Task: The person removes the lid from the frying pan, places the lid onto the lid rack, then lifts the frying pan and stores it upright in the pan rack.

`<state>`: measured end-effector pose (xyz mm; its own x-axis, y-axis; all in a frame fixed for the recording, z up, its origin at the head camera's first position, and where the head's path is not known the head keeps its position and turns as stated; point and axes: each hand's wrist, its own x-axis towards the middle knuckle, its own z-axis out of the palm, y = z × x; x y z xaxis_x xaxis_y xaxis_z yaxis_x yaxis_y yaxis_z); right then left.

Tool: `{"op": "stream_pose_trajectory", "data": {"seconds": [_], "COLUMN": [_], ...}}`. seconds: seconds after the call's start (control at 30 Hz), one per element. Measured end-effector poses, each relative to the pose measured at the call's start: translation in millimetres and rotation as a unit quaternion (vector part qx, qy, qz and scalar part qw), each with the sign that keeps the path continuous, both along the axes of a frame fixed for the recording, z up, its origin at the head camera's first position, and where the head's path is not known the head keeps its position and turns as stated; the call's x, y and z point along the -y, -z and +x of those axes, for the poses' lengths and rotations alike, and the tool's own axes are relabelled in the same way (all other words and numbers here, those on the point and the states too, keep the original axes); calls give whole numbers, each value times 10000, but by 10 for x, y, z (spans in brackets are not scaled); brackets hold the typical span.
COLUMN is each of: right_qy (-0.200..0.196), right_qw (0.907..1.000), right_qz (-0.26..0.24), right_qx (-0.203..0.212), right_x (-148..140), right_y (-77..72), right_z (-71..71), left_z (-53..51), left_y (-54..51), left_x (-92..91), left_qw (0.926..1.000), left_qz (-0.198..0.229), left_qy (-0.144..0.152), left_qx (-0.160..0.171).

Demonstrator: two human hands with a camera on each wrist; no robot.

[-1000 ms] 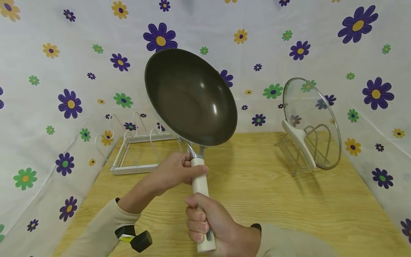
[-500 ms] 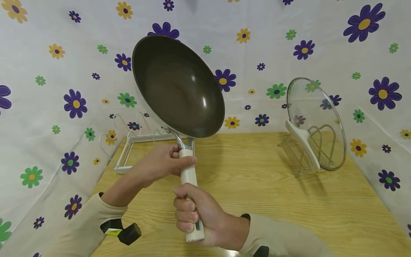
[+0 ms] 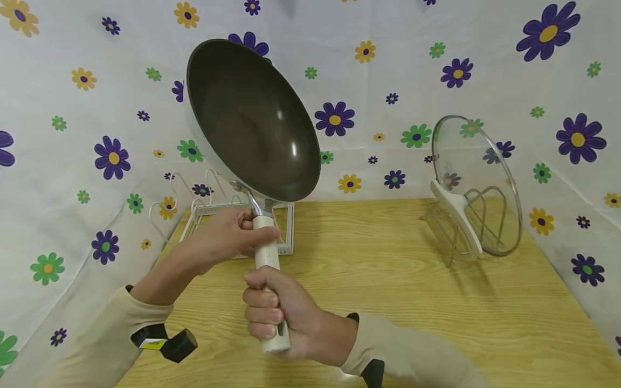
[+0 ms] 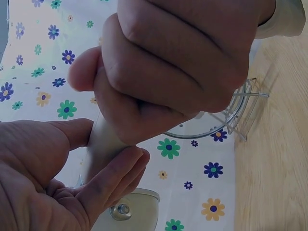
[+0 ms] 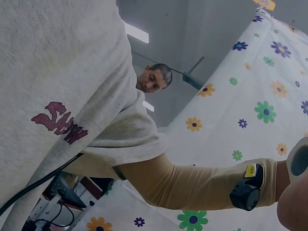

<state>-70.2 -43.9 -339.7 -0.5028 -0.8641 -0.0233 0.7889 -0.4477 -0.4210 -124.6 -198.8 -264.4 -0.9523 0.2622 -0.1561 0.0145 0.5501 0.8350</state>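
Observation:
A deep frying pan (image 3: 252,124), dark brown inside and pale outside, is held up off the table with its inside facing the head camera. Its cream handle (image 3: 266,257) slants down toward me. My right hand (image 3: 286,312) grips the handle's lower end with curled fingers. Higher up, by the metal neck, my left hand (image 3: 228,237) holds the handle between thumb and fingers. Both hands appear close together in the left wrist view, the right hand (image 4: 178,57) above the left hand (image 4: 43,163). The handle's end (image 5: 299,161) shows at the right edge of the right wrist view.
Behind the left hand a white wire rack (image 3: 290,229) lies on the wooden table (image 3: 388,302). At right, a glass lid (image 3: 515,207) with a cream handle leans on a wire stand (image 3: 452,250). Flowered cloth (image 3: 378,108) surrounds the table.
The pan has moved left and up in the head view and turned more side-on. Both hands have shifted left with it, keeping their hold on the handle.

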Motion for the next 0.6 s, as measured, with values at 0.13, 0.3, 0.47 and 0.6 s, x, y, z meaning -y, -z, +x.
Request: {"op": "stream_pose_trajectory", "data": {"seconds": [0.13,0.3,0.47,0.6], "right_qy": [-133,-265,-295,-347], "right_qw": [9999,9994,9988,9977], "right_qz": [-72,-207,-374,-555], "right_qx": [45,13,-81,-157], "right_x": [58,121,182,231], "right_y": [-22,-41,-52,-57], "right_z": [-10,-22,-32,-36], "left_z": [15,25,38,50], "left_y": [-45,-97,-127,-142], "left_x": [52,120,183,242], "left_qw": [9997,9983,9979,9978], "left_qz": [-199,-496,-524,-508], "left_qy": [-87,-210,-316,-351], "left_qx": [-86,-217,-205,-231]}}
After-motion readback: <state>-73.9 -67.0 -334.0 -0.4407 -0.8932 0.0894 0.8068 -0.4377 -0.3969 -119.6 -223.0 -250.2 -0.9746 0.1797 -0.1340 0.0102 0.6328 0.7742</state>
